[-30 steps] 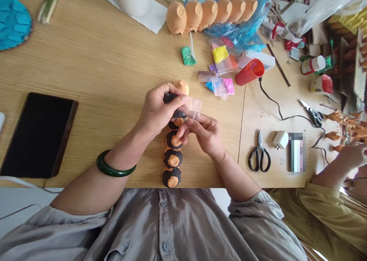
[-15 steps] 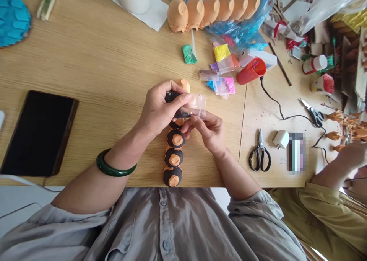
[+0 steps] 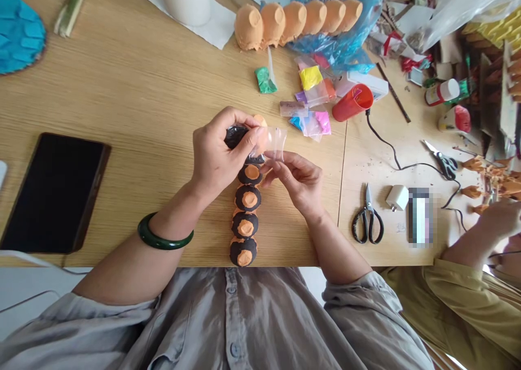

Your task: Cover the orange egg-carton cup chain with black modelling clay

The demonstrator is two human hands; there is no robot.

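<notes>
My left hand [image 3: 217,150] pinches a small clear plastic bag [image 3: 275,142] between thumb and fingers; a dark lump of black clay [image 3: 236,135] shows at the bag's left end. At the bag's lower right edge, the thumb and fingertips of my right hand [image 3: 299,183] close on the plastic. Below both hands, a column of rounded orange pieces [image 3: 248,200] with black rings around their raised tops runs toward the table's front edge. The far end of that column is partly hidden behind my left hand and the bag.
Several plain orange rounded pieces [image 3: 293,23] stand in a row at the back. Small coloured packets [image 3: 311,78] and a red cup [image 3: 352,103] lie right of them. Scissors [image 3: 368,218] rest at right, a black tablet [image 3: 57,191] at left. A co-worker's hand [image 3: 502,218] is at far right.
My left hand has shifted slightly left and up with the bag. The bag has turned, so less black shows through it and more of the ringed column is visible.
</notes>
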